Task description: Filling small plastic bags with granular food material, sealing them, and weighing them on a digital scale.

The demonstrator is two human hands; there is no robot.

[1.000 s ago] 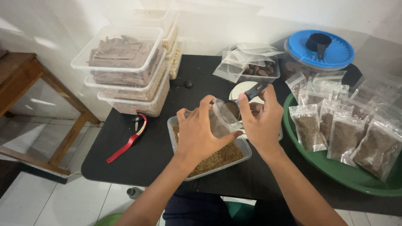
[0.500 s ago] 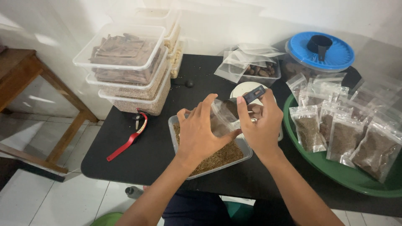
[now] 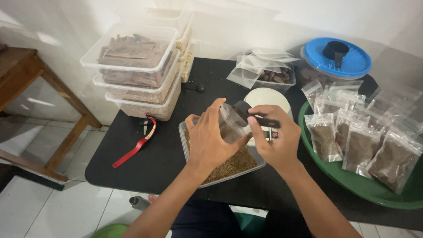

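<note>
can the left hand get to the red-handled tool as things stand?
Probably not right now: the left hand is holding a clear pouch over the tray. The red-handled tool lies to its left on bare black table, nothing between.

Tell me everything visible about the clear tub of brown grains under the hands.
The clear tub is a shallow, rectangular, lidless container that looks like thin plastic. It holds a layer of fine brown grains, heaped toward its right end. It sits flat on the black table, near the front edge, beside a white scale. The left hand covers much of its middle, holding a small clear bag above it, while the right hand holds a black scoop over its far side.
</note>
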